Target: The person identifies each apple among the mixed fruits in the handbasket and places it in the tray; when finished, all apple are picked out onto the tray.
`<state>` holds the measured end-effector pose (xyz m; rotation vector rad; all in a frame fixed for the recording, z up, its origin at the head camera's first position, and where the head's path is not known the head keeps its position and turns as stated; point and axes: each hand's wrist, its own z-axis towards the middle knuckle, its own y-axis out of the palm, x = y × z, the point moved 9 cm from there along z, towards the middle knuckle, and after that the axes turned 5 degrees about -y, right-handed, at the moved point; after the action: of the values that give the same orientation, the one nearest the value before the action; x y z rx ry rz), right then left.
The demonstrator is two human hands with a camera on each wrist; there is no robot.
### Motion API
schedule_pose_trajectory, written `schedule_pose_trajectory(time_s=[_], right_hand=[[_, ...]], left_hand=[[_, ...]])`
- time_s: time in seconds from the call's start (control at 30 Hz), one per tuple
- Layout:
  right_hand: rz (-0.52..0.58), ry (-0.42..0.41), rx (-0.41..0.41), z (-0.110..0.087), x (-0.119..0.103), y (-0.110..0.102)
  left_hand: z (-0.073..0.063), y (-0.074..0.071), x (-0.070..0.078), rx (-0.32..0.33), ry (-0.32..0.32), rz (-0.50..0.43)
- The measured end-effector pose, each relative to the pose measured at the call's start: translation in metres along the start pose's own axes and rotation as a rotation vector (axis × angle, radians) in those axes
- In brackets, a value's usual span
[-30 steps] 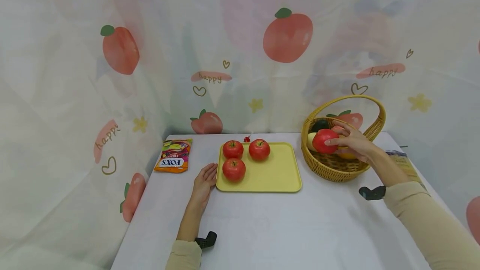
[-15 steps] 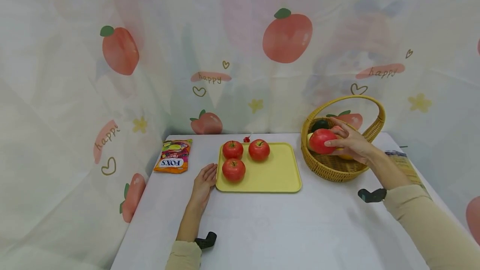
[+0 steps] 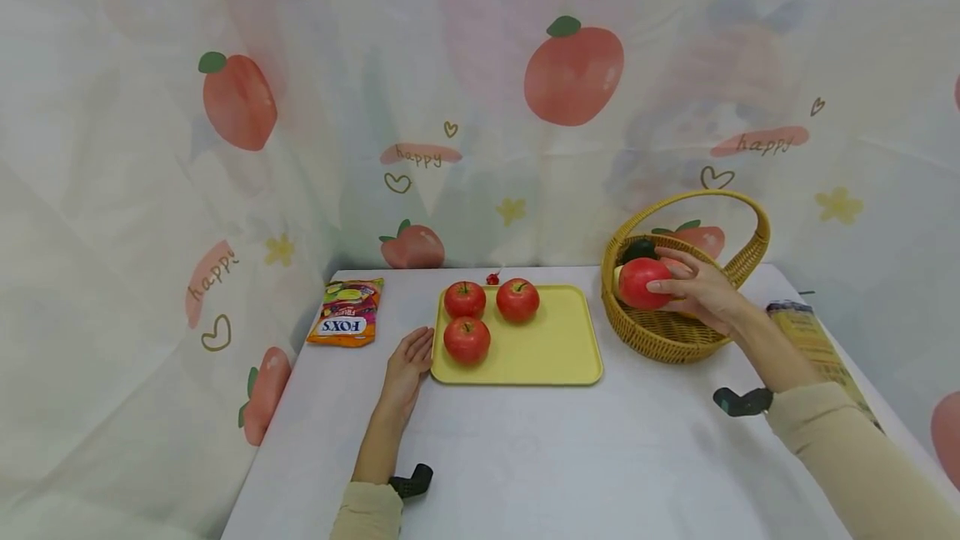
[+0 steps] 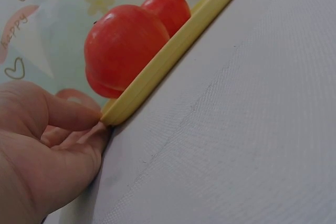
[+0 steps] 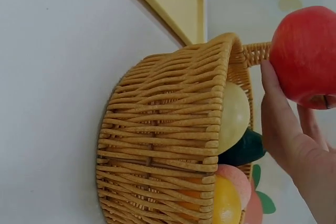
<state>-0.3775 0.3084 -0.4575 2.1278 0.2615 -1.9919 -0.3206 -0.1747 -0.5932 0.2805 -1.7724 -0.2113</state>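
My right hand (image 3: 701,294) grips a red apple (image 3: 646,283) over the woven basket (image 3: 671,350), thumb on the near side. In the right wrist view the apple (image 5: 307,56) is raised past the basket's rim and tilted, its stem hollow showing. Fingertips of my left hand (image 3: 405,369) touch the left edge of the yellow tray (image 3: 547,348); the left wrist view shows them right at the tray's corner. Three red apples sit on the tray's left half: one at the back left (image 3: 465,300), one at the back middle (image 3: 517,300), one at the front left (image 3: 467,341).
Inside the basket are a pale rounded fruit (image 5: 234,116), a dark green one (image 5: 244,148), a pink one (image 5: 236,179) and a yellow one (image 5: 226,200). An orange sweets bag (image 3: 347,312) lies left of the tray. A brownish packet (image 3: 821,352) lies under the right forearm.
The apple in my right hand has shifted slightly left above the basket, and the right forearm has moved a little left with it. The left hand and the tray have stayed put.
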Motion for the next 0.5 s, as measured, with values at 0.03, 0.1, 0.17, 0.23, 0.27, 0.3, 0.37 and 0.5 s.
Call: schedule_pose_trajectory(time_s=[0.03, 0.1, 0.17, 0.23, 0.27, 0.3, 0.37, 0.5], right_hand=[[0.0, -0.002, 0.006, -0.001, 0.0, 0.0], [-0.012, -0.002, 0.017, -0.003, -0.001, 0.001], [-0.038, -0.001, 0.027, -0.004, -0.002, 0.001], [-0.09, -0.005, 0.04, -0.006, -0.003, 0.001], [-0.129, -0.009, 0.046, -0.007, -0.003, 0.001], [-0.166, -0.017, 0.051, -0.009, -0.004, 0.002], [-0.233, -0.03, 0.065, -0.012, -0.007, 0.002], [-0.318, -0.05, 0.091, -0.018, -0.011, 0.005]], left_hand=[[0.0, 0.0, 0.0, 0.0, 0.0, -0.002], [-0.001, 0.0, 0.0, 0.001, 0.0, -0.006], [-0.001, 0.001, 0.001, -0.006, 0.011, 0.002], [-0.001, 0.001, 0.001, -0.009, 0.014, 0.001], [-0.001, 0.001, 0.001, -0.01, 0.015, 0.002], [-0.001, 0.002, 0.001, -0.013, 0.019, 0.003], [-0.001, 0.001, 0.001, -0.005, 0.012, -0.005], [-0.002, 0.002, 0.002, -0.005, 0.013, -0.001]])
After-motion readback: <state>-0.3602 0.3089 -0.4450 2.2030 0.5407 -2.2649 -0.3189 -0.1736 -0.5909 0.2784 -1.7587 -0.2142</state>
